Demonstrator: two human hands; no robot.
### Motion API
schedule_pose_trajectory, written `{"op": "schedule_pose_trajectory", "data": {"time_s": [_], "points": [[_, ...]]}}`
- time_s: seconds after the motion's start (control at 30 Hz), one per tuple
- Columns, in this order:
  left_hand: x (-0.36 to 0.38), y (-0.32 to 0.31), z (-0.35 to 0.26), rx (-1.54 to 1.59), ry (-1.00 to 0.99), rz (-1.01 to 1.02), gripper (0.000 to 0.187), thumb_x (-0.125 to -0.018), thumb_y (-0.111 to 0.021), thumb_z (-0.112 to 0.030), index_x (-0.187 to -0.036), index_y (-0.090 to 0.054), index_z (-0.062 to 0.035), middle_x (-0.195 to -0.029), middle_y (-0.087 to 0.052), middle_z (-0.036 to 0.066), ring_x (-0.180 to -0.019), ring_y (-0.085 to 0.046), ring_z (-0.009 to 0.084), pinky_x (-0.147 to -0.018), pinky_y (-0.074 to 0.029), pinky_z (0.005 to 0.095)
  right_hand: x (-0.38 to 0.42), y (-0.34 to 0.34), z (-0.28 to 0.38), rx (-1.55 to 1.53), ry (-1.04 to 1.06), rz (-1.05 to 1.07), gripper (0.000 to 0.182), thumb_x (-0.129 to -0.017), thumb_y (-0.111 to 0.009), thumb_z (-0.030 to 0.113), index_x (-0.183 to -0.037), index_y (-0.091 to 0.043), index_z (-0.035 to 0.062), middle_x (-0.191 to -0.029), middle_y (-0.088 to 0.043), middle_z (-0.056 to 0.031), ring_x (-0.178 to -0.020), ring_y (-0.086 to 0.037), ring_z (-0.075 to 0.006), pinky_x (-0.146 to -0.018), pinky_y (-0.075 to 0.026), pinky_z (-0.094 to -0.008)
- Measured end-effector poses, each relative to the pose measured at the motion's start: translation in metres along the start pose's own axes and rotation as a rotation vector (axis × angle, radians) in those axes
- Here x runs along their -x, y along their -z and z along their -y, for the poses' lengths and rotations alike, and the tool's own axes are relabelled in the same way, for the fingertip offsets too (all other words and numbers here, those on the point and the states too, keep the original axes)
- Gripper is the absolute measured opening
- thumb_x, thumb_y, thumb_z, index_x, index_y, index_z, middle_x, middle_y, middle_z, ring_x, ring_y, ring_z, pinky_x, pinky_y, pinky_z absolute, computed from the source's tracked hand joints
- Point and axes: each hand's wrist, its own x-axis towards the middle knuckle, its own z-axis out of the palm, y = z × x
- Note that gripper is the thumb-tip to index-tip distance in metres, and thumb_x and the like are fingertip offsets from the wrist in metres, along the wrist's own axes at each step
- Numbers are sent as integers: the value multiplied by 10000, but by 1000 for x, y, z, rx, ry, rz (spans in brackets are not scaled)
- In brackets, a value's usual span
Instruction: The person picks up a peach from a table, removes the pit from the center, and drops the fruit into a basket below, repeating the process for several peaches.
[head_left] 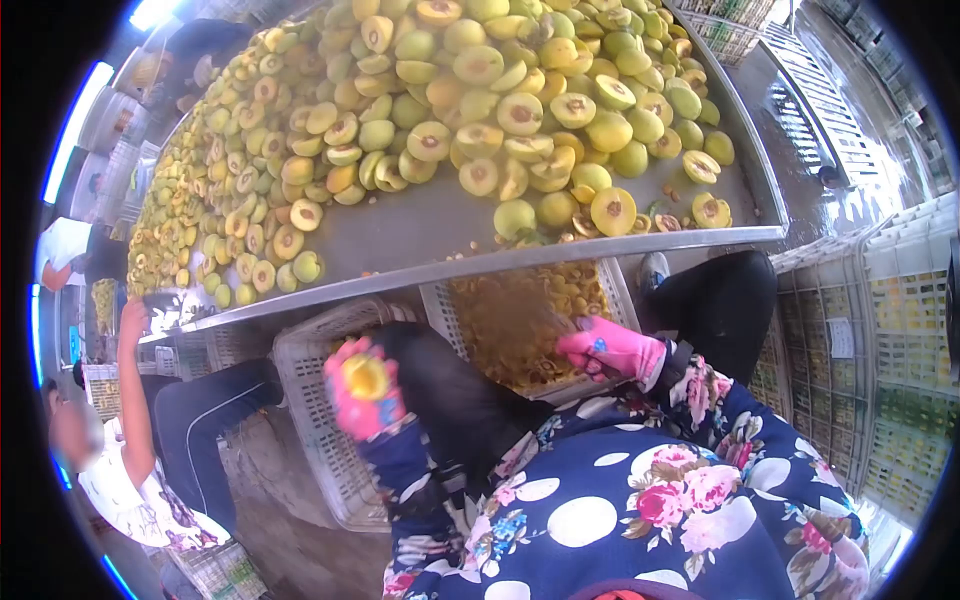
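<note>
My left hand [365,385], in a pink glove, holds a yellow-green fruit half [366,378] with its hollow side up, above a white plastic crate [335,460]. My right hand [612,348], gloved in pink too, has its fingers curled together over a crate of brown and yellow fruit scraps [520,330]; what it grips, if anything, is too blurred to make out. Beyond both hands, many halved yellow-green fruits [480,65] are heaped on a metal table [380,230], several showing a brown centre.
The table's raised metal rim [480,265] runs across in front of me. A seated co-worker [150,450] reaches to the table at the left. Stacked white crates [860,340] stand at the right. My dark-trousered knees flank the scrap crate.
</note>
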Motion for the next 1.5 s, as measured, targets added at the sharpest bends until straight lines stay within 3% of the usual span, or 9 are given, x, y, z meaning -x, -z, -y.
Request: {"op": "schedule_pose_trajectory", "data": {"time_s": [0.1,0.2,0.3,0.43,0.5,0.67,0.83,1.13,1.5], "points": [[-3,85,-38,-593,-286,-649,396,-905,-445,-369,-1092,-506,-25,-1018,-565,135,-844,-575,212,-625,-516,361,4,3,-10,-59,-95,-15,261,-813,-578,248,-651,-477,68,-527,-419,17,-403,-391,-63,-366,-346,-210],[-21,283,-33,-1607,28,-609,326,-769,-628,-156,-1053,-574,-6,-899,-615,137,-819,-596,214,-754,-475,300,9,-2,-9,-65,-104,-19,270,-814,-578,246,-637,-479,67,-550,-436,15,-405,-398,-57,-367,-359,-209],[-25,169,-42,-2182,-471,-351,413,-766,-657,-207,-1114,-553,-10,-878,-604,123,-785,-584,191,-740,-472,315,10,1,-9,-108,-123,-32,267,-814,-578,246,-641,-479,67,-543,-434,17,-404,-400,-53,-362,-355,-210],[-108,6,-83,-916,-36,-47,323,-849,-569,-102,-1161,-537,-26,-967,-598,62,-826,-566,129,-744,-461,258,9,7,-9,-98,-159,-39,274,-812,-585,251,-644,-480,61,-534,-434,13,-399,-404,-66,-362,-358,-220],[-135,-72,-61,-1535,-499,322,344,-818,-580,-54,-1153,-524,0,-1036,-594,91,-917,-579,157,-764,-463,252,7,6,-11,-113,-102,-11,281,-818,-590,262,-662,-481,55,-539,-441,6,-400,-407,-75,-362,-354,-220],[-260,-121,53,-1391,-447,599,490,-760,-638,-115,-1213,-472,-27,-1081,-586,159,-962,-596,234,-791,-479,323,8,8,-12,-115,-84,-62,283,-824,-597,264,-679,-482,51,-547,-450,3,-415,-421,-78,-368,-365,-224],[-246,-153,101,-2039,-650,474,422,-658,-665,-93,-1063,-550,-62,-915,-608,137,-845,-601,289,-750,-479,335,21,18,-1,-192,20,-95,262,-814,-612,283,-772,-494,53,-592,-495,-9,-438,-456,-77,-379,-382,-216],[-129,-132,44,-118,453,238,345,-785,-597,-138,-1079,-517,25,-1013,-574,154,-891,-575,257,-767,-498,394,41,6,22,-6,228,-48,259,-854,-551,298,-883,-469,54,-607,-507,-1,-447,-480,-71,-419,-393,-202],[-12,-146,68,195,546,228,410,-908,-407,-279,-1203,-439,5,-1194,-476,227,-1061,-491,361,-872,-444,475,80,-41,70,471,545,-216,381,-859,-564,275,-1070,-450,-19,-589,-535,-98,-498,-513,-138,-460,-394,-294]]}}
